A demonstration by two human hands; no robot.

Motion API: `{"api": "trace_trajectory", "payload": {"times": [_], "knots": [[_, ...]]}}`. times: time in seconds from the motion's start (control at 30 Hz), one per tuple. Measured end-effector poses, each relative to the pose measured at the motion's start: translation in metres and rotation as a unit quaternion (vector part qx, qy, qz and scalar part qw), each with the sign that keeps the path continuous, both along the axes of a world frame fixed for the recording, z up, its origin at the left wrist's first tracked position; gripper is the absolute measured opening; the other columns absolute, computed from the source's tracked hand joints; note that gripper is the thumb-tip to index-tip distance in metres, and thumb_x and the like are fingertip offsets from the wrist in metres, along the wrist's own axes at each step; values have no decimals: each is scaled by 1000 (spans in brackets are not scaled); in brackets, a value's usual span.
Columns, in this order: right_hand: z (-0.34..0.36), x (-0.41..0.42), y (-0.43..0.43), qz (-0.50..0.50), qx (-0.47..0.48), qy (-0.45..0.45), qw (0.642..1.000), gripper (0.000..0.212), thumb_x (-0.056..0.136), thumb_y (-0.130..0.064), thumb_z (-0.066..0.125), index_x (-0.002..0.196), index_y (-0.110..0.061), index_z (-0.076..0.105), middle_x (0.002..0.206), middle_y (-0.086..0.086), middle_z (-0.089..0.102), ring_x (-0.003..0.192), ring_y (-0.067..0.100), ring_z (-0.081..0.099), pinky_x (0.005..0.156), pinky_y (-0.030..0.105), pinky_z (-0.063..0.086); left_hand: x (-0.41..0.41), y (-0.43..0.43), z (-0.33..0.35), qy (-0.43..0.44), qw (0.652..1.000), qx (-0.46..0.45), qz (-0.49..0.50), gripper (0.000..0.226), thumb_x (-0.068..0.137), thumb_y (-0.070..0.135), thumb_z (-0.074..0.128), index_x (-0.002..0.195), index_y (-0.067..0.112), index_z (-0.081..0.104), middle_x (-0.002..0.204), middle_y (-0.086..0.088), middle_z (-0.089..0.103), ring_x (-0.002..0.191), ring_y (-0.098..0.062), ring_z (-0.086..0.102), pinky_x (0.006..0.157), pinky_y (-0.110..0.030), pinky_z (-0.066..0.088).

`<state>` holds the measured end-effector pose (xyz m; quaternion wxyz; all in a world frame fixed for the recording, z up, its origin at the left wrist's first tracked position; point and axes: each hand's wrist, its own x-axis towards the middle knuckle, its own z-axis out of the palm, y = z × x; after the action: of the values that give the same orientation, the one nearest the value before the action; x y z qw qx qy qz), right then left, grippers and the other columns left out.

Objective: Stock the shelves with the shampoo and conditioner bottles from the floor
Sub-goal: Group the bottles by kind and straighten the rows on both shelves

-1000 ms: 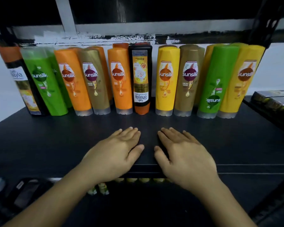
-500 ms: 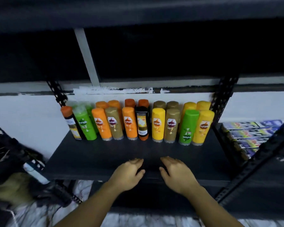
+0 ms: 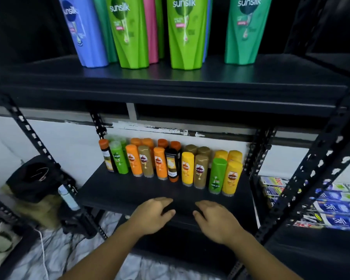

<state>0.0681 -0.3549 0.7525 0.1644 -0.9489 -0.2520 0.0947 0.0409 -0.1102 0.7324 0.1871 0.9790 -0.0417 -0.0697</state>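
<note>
Head view, the only one we've got: both hands are down at the front lip of the lower shelf (image 3: 129, 190). The left hand (image 3: 152, 216) rests palm down, its fingers (image 3: 164, 201) loosely bent and close together, holding nothing. The right hand (image 3: 216, 221) mirrors it just beside, fingers (image 3: 204, 204) relaxed on the dark board and just as empty.

The goods are at the back. A row of small bottles (image 3: 170, 168) stands upright against the wall, two ranks deep, in orange, brown, yellow and green, packed shoulder to shoulder and well apart from the hands. One black bottle (image 3: 172, 166) sits mid-row. A green bottle (image 3: 216, 176) near the right end has a label that reads upside down.

Above, the upper shelf (image 3: 170, 81) carries large bottles (image 3: 186, 33) in blue, green and pink. Off to the right are stacked toothpaste boxes (image 3: 335, 207), and to the left a dark bag (image 3: 34, 178).

Below the shelf, the strip of floor (image 3: 55, 257) that shows is pale and crumpled-looking, and I can't pick out a loose bottle on it.

My read is that this is a pause between placements, or the row is done. The front half of the lower shelf is bare, so there's room. Next comes a look down, a reach to the floor for any bottle left, then a firm wrap round its body and a stand-up placement in front of the back ranks without knocking them
</note>
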Motion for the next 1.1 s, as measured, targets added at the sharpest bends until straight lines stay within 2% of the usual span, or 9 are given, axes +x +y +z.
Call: {"api": "trace_trajectory", "payload": {"times": [0.23, 0.53, 0.73, 0.87, 1.1], "knots": [[24, -11, 8, 21, 31, -16, 999, 55, 105, -48, 36, 153, -21, 41, 157, -5, 43, 143, 12, 38, 116, 25, 28, -11, 2, 28, -29, 1000, 1, 1, 60, 102, 56, 48, 155, 28, 43, 159, 8, 44, 144, -9, 41, 116, -27, 36], [37, 3, 37, 6, 26, -32, 999, 55, 104, -49, 37, 152, -22, 43, 155, -5, 45, 142, 12, 41, 115, 27, 31, 1, 32, 39, -26, 999, 11, -29, 59, 101, 57, 49, 153, 30, 44, 158, 8, 45, 145, -9, 39, 117, -29, 36], [50, 19, 74, -7, 25, -22, 999, 54, 104, -50, 38, 151, -25, 43, 153, -8, 47, 139, 10, 43, 112, 25, 34, 23, 75, 54, -41, 998, -5, -46, 58, 102, 56, 49, 153, 29, 44, 158, 10, 44, 146, -5, 36, 119, -25, 28], [82, 14, 106, -19, 17, -14, 1000, 53, 103, -50, 39, 149, -25, 46, 151, -8, 50, 136, 11, 47, 108, 25, 38, 24, 108, 96, -45, 998, -17, -50, 56, 102, 55, 50, 152, 30, 46, 156, 12, 45, 143, -6, 39, 114, -23, 33], [188, -22, 151, -54, 38, -3, 998, 51, 102, -51, 40, 148, -28, 48, 147, -9, 53, 133, 10, 49, 105, 25, 41, 0, 154, 212, -35, 995, -44, -87, 53, 101, 54, 50, 150, 33, 48, 152, 15, 48, 138, -6, 44, 112, -26, 39]]}}
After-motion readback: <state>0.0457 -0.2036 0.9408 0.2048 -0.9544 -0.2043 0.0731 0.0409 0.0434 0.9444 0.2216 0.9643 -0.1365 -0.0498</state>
